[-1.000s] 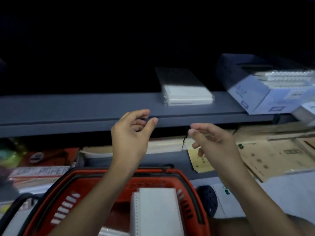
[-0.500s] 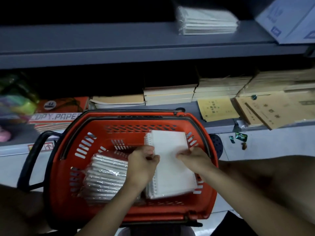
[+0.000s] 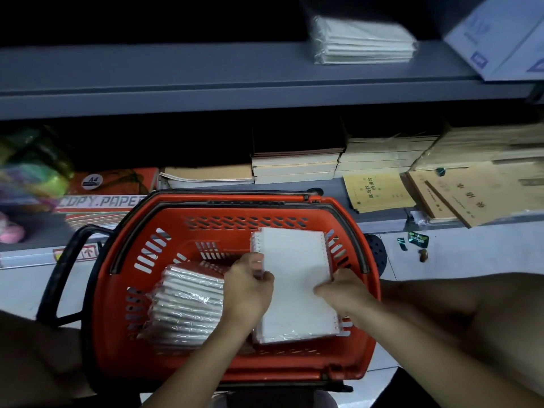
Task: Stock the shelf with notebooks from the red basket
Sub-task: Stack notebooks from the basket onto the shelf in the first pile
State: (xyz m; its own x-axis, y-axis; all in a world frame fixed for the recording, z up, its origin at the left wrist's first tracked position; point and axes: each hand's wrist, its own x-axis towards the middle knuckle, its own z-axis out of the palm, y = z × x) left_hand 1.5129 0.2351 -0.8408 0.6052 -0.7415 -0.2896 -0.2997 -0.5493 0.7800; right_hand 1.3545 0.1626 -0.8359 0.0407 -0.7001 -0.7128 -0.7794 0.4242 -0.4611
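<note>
Hands flank the white notebook pack at three o'clock inside the red basket, left hand and right hand each pinching an edge, seemingly to lift it level toward the shelf at twelve.

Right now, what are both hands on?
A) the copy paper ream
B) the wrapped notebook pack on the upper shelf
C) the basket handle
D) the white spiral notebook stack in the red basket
D: the left hand and right hand grip opposite edges of the white spiral notebook stack inside the red basket.
</note>
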